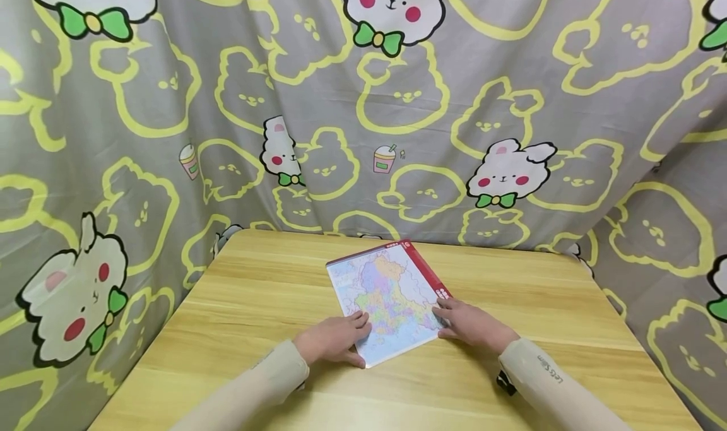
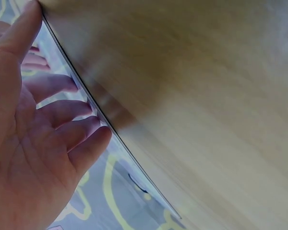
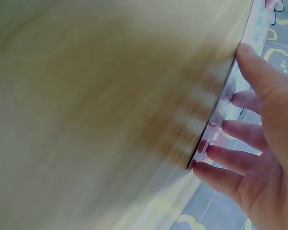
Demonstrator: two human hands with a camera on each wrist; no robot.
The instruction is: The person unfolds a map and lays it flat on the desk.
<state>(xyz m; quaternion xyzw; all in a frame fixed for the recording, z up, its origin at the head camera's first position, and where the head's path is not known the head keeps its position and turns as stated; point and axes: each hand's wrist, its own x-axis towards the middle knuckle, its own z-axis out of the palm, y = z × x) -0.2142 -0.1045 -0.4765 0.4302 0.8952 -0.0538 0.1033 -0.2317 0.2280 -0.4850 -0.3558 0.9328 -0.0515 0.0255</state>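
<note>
A glossy, colourful map with a red border along its far and right sides lies at a slant on the wooden table. My left hand rests at its near left corner, with fingers over the edge and thumb by the corner. On the other side, my right hand touches the right edge near the front corner. From the left wrist, the fingers reach loosely to the map's thin edge. The right wrist view has the fingertips spread along that edge, thumb included.
The yellow wood-grain table extends around the map on all sides. Behind it and at both sides hangs a grey curtain with yellow outlines and white rabbit figures. Light sleeves cover both forearms.
</note>
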